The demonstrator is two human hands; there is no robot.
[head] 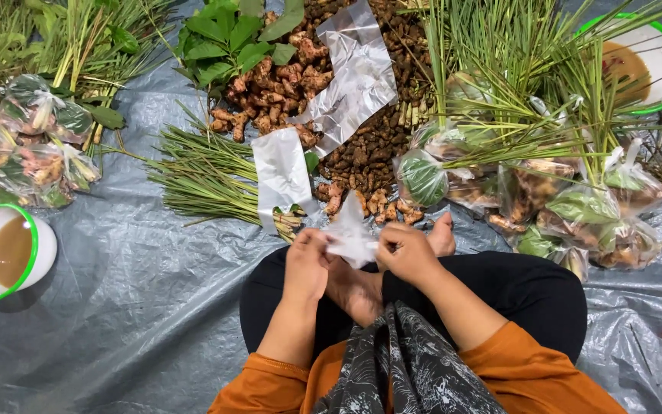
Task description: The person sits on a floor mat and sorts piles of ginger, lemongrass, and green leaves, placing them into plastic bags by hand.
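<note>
The left hand (306, 264) and right hand (406, 253) both pinch a small clear plastic bag (352, 236) between them. Just beyond lie turmeric roots (365, 149) on the grey tarp (132, 307).

Clothing worn by the seated person, seen from the head camera

Orange sleeves (270, 379) are worn, pushed back so that the forearms are left bare down to the left hand (306, 264) and the right hand (408, 253). A dark grey scarf (404, 368), printed with a fine pale pattern of lines and leaf-like shapes, is draped down the middle of the chest between the two sleeves. The legs are covered by plain black trousers (530, 291), smooth and without visible markings. A bare foot (442, 238) is seen past the trouser edge. No rings, watch or bracelets can be made out on the hands or wrists.
</note>
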